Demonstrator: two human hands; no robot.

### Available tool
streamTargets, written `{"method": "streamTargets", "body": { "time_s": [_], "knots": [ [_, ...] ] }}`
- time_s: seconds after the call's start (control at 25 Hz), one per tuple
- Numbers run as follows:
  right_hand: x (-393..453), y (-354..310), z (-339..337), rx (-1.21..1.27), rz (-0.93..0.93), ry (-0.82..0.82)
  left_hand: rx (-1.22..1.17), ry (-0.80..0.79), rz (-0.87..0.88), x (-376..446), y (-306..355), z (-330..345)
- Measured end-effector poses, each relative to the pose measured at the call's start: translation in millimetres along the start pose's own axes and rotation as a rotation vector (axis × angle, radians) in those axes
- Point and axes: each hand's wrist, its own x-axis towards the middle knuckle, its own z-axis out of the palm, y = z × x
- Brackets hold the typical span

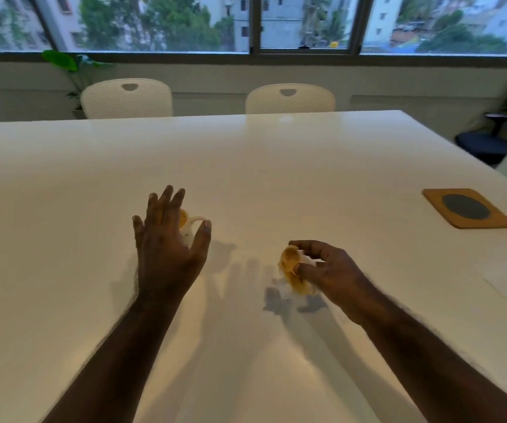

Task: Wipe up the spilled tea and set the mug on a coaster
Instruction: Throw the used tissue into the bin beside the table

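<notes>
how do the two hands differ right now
The left hand is spread, fingers straight, over the mostly hidden mug, gripping nothing; the right hand is curled, pinching a tea-stained tissue. The left hand is farther from the coaster than the right hand. Both are above the white table.

On the table (246, 166), the mug (188, 228) lies left, the coaster (467, 208) far right, two chairs (126, 98) behind

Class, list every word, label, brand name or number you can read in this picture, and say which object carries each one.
None can be read: the coaster, the mug, the tissue, the table and the chairs show no lettering.
</notes>
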Motion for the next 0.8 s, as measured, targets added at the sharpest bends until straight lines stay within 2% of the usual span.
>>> {"method": "streamTargets", "body": {
  "time_s": [0.2,0.36,0.6,0.8],
  "knots": [
    [-26,11,-17,-0.169,-0.172,0.171,0.102,-0.221,0.172,-22,53,38],
    [-52,22,-49,-0.323,-0.320,0.267,0.129,-0.386,0.207,-42,92,73],
    [-93,45,-127,-0.652,-0.477,0.354,0.135,-0.473,0.256,-72,168,127],
    [-126,62,-209,-0.747,-0.481,0.414,0.093,-0.531,0.322,-95,251,173]
  ]
}}
